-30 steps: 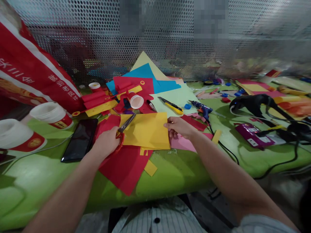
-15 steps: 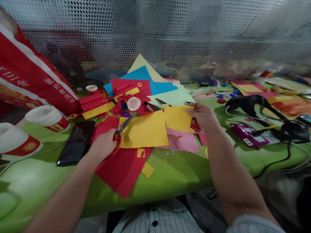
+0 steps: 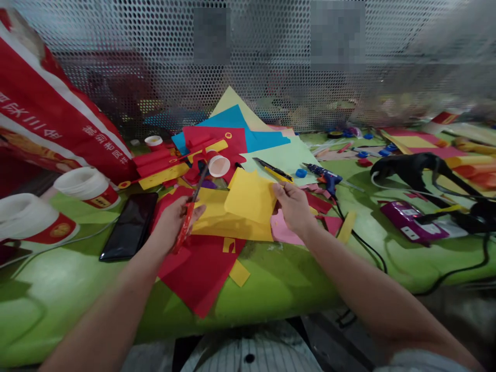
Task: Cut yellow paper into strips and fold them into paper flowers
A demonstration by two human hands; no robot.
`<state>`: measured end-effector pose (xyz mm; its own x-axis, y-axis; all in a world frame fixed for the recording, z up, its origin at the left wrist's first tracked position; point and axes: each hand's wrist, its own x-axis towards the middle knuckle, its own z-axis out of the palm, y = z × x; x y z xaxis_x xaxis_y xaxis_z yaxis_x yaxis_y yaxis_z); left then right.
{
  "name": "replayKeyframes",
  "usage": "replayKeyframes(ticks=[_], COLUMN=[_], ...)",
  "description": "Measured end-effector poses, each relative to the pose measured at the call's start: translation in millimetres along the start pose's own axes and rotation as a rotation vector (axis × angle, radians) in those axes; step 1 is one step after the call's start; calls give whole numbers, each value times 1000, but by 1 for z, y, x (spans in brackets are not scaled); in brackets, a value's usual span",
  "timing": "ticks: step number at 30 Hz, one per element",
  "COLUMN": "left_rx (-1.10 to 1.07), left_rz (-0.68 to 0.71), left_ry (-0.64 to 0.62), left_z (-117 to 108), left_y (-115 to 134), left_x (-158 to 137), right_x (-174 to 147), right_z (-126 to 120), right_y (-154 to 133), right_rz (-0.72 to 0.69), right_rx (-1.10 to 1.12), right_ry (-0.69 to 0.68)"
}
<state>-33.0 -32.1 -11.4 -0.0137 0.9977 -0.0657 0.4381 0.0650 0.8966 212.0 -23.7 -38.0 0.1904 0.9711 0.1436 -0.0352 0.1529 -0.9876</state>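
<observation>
My left hand [image 3: 173,222] grips a pair of scissors [image 3: 188,219] with orange-red handles, the blades pointing up and away. Between finger and thumb, my right hand [image 3: 295,206] pinches a small yellow sheet of paper [image 3: 250,196] by its right side. Under that piece lies a larger yellow sheet [image 3: 211,225], whose left end is beside the scissors. Red paper [image 3: 201,279] spreads beneath, with small yellow scraps [image 3: 239,273] on it. Pink paper [image 3: 284,230] shows below my right hand.
A black phone [image 3: 129,227] and stacked paper cups [image 3: 87,187] stand left, before a red bag [image 3: 58,113]. Behind are coloured sheets [image 3: 228,121], a box cutter [image 3: 273,169] and a blue glue gun [image 3: 327,176]. At right sit a purple power socket [image 3: 413,222] and cables.
My right hand has moved left with the small yellow sheet, which now overlaps the larger one. The scissors have turned more upright. The box cutter and glue gun have come into fuller view.
</observation>
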Motion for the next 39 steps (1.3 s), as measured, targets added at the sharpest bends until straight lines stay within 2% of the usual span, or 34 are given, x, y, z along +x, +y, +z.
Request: replayKeyframes(ticks=[2, 5, 12, 14, 17, 20, 23, 27, 32, 36, 39], left_rx=[-279, -435, -401, -393, -410, -423, -442, -474, -526, -503, -477], left_rz=[32, 67, -33, -2, 79, 134, 176, 207, 227, 168, 148], left_ry=[-18, -40, -72, -75, -61, 27, 134, 196, 175, 160, 180], left_z=[9, 21, 34, 35, 39, 44, 49, 53, 52, 49, 47], left_y=[9, 20, 22, 21, 24, 27, 28, 25, 24, 24, 24], left_x=[-7, -13, -5, -1, 5, 7, 6, 3, -2, -6, -7], right_x=[-6, -11, -14, -14, -13, -14, -17, -20, -19, -17, -15], right_z=[7, 12, 17, 18, 18, 15, 11, 10, 15, 18, 16], right_y=[-1, -1, 5, 7, 9, 8, 7, 5, 4, 5, 6], right_rz=[14, 60, 184, 232, 268, 238, 166, 107, 128, 203, 210], right_rx=[-35, -42, 26, 8, -2, -26, -141, -261, -57, 136, 173], right_ry=[-21, -21, -158, -202, -174, -143, -158, -196, -250, -243, -248])
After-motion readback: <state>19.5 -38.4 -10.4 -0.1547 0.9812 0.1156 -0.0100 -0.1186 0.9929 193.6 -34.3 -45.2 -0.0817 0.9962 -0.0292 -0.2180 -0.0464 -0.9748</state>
